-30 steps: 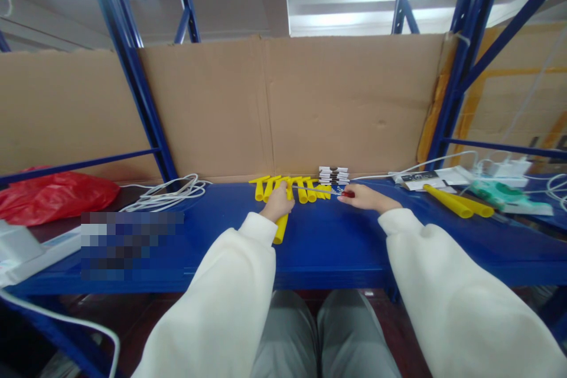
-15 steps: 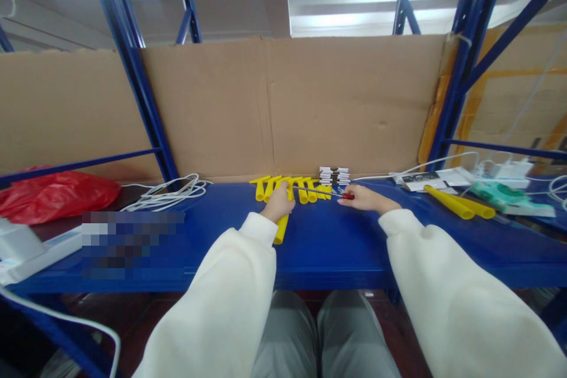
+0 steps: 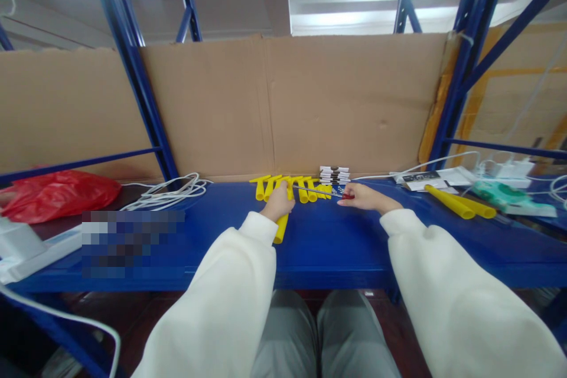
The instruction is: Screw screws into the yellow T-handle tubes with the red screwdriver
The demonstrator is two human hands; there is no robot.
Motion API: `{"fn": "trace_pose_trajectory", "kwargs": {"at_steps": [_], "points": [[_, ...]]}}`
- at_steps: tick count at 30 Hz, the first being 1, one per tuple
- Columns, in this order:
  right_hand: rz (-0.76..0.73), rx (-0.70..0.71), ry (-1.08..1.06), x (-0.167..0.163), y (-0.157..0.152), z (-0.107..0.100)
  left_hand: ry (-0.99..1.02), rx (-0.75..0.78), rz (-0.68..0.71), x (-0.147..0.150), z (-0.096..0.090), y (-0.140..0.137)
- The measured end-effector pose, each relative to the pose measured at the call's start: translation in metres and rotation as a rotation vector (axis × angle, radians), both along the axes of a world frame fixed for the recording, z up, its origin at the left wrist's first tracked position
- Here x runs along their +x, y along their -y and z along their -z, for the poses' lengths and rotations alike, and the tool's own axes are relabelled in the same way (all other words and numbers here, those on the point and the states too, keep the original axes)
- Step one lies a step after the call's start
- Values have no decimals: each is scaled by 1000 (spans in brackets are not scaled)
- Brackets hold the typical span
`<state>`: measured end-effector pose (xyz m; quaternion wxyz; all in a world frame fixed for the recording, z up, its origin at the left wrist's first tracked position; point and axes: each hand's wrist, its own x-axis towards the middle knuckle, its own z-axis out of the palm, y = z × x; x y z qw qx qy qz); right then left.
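Note:
My left hand [image 3: 277, 201] is closed around a yellow tube-handled tool [image 3: 281, 228], whose round handle end points down toward me. In my right hand [image 3: 361, 197] is a screwdriver [image 3: 325, 192], gripped by its red handle. Its long metal shaft runs left to the upper part of the yellow tool, where my left fingers hide the exact contact of the tip. Behind my hands lies a row of similar yellow T-shaped tools [image 3: 260, 190]. Small yellow pieces [image 3: 325, 192] and tiny bits, too small to make out, lie just left of my right hand.
White packets with dark bands [image 3: 334, 175] are stacked against the cardboard [image 3: 212, 106]. At right, two yellow tubes [image 3: 452, 204] lie by a green-and-white item [image 3: 509, 196]. Coiled white cable [image 3: 177, 192], a red bag [image 3: 66, 192] and a power strip [image 3: 44, 257] are left. Blue posts [image 3: 128, 65] flank the table.
Both hands, the yellow tool and the screwdriver hold nearly the same position. A pale pinkish shape now shows beside the red bag at the left edge; I cannot tell what it is.

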<state>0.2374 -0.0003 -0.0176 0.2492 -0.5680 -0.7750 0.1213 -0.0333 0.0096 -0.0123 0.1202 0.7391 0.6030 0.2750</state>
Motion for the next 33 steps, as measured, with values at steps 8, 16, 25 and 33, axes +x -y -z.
{"fn": "trace_pose_trajectory", "kwargs": {"at_steps": [8,16,25,33], "points": [[28,-17,107,-3,3,-6,21,-26,1,0,0,0],[63,49,101,-3,3,-4,70,-48,10,1,-1,1],[75,45,219,-7,7,-9,41,-32,15,0,-2,4],[117,151,172,-1,0,-1,54,-31,30,0,-2,4]]}}
